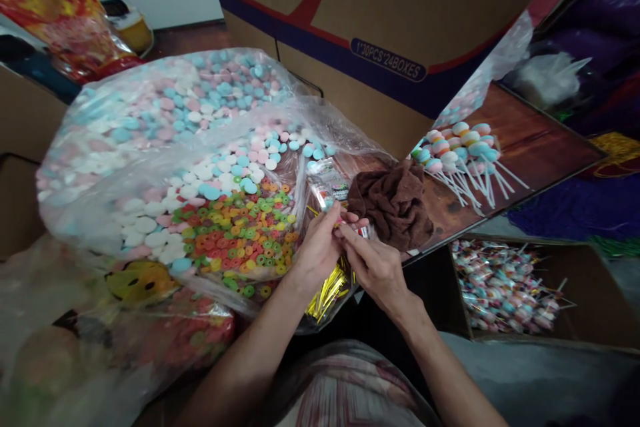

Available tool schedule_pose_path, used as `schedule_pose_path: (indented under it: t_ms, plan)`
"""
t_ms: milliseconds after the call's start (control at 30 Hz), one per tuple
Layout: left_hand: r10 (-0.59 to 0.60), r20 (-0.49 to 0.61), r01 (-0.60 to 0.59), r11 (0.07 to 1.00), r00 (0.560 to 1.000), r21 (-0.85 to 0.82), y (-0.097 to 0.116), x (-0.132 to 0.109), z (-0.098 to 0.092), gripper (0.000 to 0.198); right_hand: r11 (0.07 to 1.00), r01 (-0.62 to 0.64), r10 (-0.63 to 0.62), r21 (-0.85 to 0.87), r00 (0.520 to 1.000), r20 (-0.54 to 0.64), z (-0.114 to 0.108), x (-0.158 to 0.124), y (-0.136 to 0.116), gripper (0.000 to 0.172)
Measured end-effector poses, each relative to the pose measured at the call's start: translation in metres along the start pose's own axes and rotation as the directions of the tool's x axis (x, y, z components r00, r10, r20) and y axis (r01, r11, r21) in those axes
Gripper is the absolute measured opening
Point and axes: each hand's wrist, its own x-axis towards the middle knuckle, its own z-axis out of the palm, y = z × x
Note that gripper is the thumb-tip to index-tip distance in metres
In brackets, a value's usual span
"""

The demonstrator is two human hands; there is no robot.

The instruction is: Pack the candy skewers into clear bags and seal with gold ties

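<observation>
My left hand (320,247) and my right hand (373,263) meet in front of me, fingers pinched together on a small clear candy packet (334,190) that stands up between them. Just below my hands lies a bundle of gold twist ties (327,295). A clear bag of coloured ring candies (240,230) sits right beside my left hand. Behind it is a large clear bag of pink, blue and white round candies (165,120). A crumpled brown cloth (395,203) lies next to my right hand on the wooden tabletop (540,140).
Finished pastel lollipops (460,147) on white sticks are piled on the table at the right. A cardboard box of wrapped lollipops (500,287) stands lower right. A big printed carton (380,27) rises behind the table. More plastic bags (75,347) crowd the lower left.
</observation>
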Motion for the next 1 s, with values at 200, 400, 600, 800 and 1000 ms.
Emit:
schedule_pose_path:
  t_ms: [200,400,600,800,1000]
  plan:
    - [-0.008,0.059,0.012,0.998,0.998,-0.063,0.001,0.0,-0.001,0.021,0.984,-0.103,0.104,0.143,0.995,-0.002,0.0,-0.001,-0.009,0.042]
    - [-0.025,0.159,0.032,0.999,0.987,-0.038,-0.008,-0.002,-0.003,0.019,0.987,-0.095,0.1,0.133,0.994,-0.033,0.005,-0.002,-0.01,0.036]
    - [-0.048,0.171,0.057,0.997,0.984,-0.049,-0.003,-0.002,-0.003,0.02,0.974,-0.143,0.17,0.175,0.974,-0.149,0.002,-0.002,-0.017,0.035]
    - [-0.032,0.181,0.037,0.999,0.983,-0.028,-0.004,-0.004,-0.002,0.016,0.969,-0.242,0.248,0.055,0.948,-0.198,0.003,-0.007,-0.019,0.004]
    - [-0.036,0.148,0.03,0.999,0.988,0.038,-0.012,-0.007,0.002,0.015,0.972,-0.235,0.234,0.028,0.936,-0.261,0.01,0.007,-0.017,0.009]
